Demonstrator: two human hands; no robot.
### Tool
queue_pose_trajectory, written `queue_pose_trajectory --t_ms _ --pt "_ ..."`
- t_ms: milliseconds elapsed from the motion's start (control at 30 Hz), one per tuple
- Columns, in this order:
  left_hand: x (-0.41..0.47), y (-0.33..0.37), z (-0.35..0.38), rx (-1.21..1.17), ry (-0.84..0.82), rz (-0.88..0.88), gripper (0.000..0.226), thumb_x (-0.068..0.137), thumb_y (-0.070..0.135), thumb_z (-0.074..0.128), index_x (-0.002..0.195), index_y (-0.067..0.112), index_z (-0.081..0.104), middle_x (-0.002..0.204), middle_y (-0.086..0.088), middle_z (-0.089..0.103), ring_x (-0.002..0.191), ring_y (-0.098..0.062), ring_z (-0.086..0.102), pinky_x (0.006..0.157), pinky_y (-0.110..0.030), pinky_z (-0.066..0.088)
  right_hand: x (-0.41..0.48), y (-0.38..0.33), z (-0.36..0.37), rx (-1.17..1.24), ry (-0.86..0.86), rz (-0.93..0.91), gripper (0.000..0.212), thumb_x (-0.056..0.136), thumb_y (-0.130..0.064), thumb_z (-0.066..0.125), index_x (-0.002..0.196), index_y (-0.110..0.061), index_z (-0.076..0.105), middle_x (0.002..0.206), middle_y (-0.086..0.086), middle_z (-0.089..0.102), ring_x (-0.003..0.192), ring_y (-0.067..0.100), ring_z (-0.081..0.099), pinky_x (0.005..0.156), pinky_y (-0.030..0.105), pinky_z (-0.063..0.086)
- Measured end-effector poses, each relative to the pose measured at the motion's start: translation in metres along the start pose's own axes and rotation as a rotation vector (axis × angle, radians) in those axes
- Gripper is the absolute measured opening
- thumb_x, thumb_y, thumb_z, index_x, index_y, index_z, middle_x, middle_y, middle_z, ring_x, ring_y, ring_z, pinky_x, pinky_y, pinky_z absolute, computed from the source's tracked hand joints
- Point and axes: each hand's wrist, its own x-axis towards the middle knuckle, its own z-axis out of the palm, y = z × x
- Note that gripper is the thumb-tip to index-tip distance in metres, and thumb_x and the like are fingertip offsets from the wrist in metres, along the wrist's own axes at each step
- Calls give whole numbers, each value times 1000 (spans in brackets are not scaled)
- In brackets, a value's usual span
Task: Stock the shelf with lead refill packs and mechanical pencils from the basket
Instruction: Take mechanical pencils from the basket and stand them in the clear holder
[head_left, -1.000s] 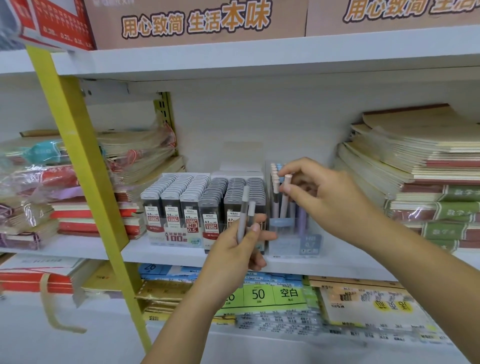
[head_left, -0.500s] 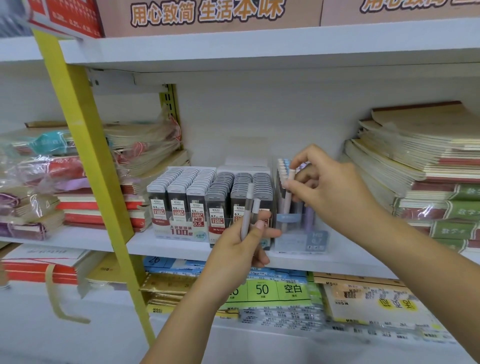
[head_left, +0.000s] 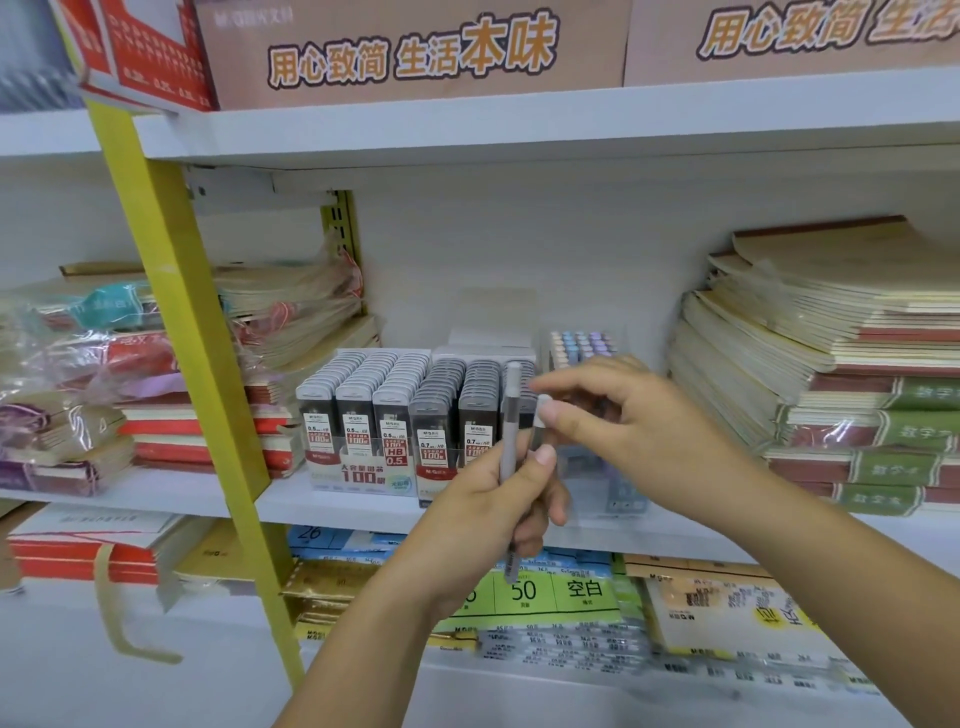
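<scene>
Shelf (head_left: 337, 508), right hand (head_left: 639, 431) returned, pinching pencil (head_left: 543, 402)

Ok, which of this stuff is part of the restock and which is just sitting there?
Job: pencils, left hand, right hand, pencil box, lead refill packs.
Just there: notebook stacks, yellow post, cardboard boxes.

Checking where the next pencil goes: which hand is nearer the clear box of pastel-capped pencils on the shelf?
Right. The right hand sits directly in front of the pencil box, covering its middle; the left hand grips a grey pencil below and left of it.
</scene>
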Motion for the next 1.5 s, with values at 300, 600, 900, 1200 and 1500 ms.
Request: queue_pose_trajectory --t_ms 300,600,900,1200,1500 --pt "5 -4 -3 164 274 -15 22 104 35 48 107 41 69 67 10 62 45 0 42 43 -14 37 10 0 -58 284 487 -89 10 99 -20 54 94 -27 59 83 -1 72 74 10 68 61 17 51" --pt "13 -13 -7 261 415 -7 18 96 35 63 94 53 62 70 11 57 52 0 49 58 -27 40 40 26 -32 -242 265 -52 8 94 -27 59 100 -25 64 91 -7 67 83 6 58 69 15 41" --pt "11 -14 -10 259 366 14 15 103 32 52 92 41 58 72 12 63 53 -7 43 53 -27 38 43 36 -25 -238 215 -35 7 91 -28 62 96 -27 67 84 -15 62 81 1 54 69 12 38" --pt "12 -13 -3 225 369 77 13 105 26 46 102 26 59 75 8 68 53 -7 47 49 -21 41 21 17 -52 -76 369 -134 3 92 -21 64 95 -20 65 79 -9 66 72 7 63 67 18 49" --pt "9 -13 0 286 374 66 13 105 31 45 107 32 57 93 9 75 53 -4 53 51 -17 46 6 28 -34 -85 220 -61 6 91 -22 65 95 -25 66 79 -14 65 75 -2 62 67 12 48"
